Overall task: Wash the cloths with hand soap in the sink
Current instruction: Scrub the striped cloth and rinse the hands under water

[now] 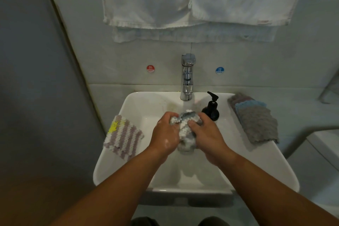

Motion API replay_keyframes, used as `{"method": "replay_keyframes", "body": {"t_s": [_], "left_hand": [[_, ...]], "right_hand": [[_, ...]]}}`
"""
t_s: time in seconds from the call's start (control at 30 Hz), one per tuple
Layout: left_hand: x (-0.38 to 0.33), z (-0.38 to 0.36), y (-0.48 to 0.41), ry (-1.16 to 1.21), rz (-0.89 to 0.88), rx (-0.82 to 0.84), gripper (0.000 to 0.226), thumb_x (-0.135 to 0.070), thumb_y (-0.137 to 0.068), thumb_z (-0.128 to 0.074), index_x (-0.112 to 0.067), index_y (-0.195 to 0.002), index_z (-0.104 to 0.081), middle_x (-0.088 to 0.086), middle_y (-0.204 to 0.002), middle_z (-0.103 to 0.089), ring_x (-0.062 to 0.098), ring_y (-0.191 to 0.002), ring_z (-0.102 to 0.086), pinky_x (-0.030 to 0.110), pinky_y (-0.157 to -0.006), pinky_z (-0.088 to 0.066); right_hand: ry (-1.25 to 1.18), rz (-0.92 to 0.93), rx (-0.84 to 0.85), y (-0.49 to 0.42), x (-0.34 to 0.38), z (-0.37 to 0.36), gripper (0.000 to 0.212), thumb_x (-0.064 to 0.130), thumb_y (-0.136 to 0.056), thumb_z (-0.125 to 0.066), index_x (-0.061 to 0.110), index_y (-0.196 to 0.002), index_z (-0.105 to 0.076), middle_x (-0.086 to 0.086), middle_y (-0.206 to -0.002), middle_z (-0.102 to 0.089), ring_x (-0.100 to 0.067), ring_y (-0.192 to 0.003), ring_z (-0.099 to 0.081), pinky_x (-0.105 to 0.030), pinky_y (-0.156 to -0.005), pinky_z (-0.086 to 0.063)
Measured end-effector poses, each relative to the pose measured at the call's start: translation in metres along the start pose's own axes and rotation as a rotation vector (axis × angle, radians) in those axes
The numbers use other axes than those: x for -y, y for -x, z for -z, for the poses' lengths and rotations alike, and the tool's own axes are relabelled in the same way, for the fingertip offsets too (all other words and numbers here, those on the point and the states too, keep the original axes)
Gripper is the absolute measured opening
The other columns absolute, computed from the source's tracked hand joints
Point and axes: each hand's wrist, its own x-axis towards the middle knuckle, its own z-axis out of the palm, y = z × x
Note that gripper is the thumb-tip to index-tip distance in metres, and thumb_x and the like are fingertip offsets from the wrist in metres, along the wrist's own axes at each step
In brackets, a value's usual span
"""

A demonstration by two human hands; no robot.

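Both forearms reach up from the frame's bottom edge. Left hand [166, 134] and right hand [207, 135] clamp fingers around a bunched grey-and-white knitted cloth [185, 130] at centre frame, over the white ceramic sink [256, 161] — likely so suds drain below; black pump soap bottle [211, 108] just right.

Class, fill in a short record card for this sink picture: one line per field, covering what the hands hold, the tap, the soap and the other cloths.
left hand: soapy, gripping the bunched cloth
right hand: gripping the same cloth
grey and white cloth: bunched between both hands over the sink
tap: behind the hands, centre back
soap pump bottle: black, upright, right of the tap
striped cloth: on the left rim
cloth stack: on the right rim
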Motion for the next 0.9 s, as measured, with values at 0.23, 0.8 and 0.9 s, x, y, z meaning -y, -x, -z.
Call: {"method": "replay_keyframes", "body": {"t_s": [0.23,0.8,0.9], "left_hand": [[0.005,-0.004,0.007,0.078,-0.025,0.144,0.021,-0.033,-0.104,-0.049,-0.034,-0.125,-0.051,-0.001,-0.114,-0.067,0.018,-0.099,-0.069,0.039,-0.078,-0.063],[0.003,0.006,-0.001,0.055,-0.072,0.044,0.02,-0.032,-0.105,-0.05,-0.03,-0.123,-0.059,-0.002,-0.112,-0.065,0.015,-0.092,-0.067,0.027,-0.066,-0.059],[0.003,0.002,0.0,0.012,-0.077,-0.007,0.02,-0.041,-0.104,-0.05,-0.028,-0.115,-0.059,0.0,-0.104,-0.068,0.018,-0.089,-0.068,0.039,-0.072,-0.061]], "right_hand": [[0.122,0.07,-0.15,0.001,0.007,-0.001,0.011,0.033,-0.103,-0.054,0.028,-0.109,-0.061,0.006,-0.097,-0.069,-0.008,-0.086,-0.068,-0.019,-0.065,-0.053],[0.168,0.137,0.109,0.005,0.006,0.002,0.015,0.027,-0.101,-0.057,0.037,-0.102,-0.069,0.005,-0.092,-0.073,-0.016,-0.082,-0.072,-0.026,-0.06,-0.054],[0.134,0.161,0.063,0.001,0.005,0.008,0.011,0.025,-0.098,-0.063,0.028,-0.106,-0.07,0.001,-0.091,-0.072,-0.014,-0.077,-0.071,-0.02,-0.057,-0.048]]}}
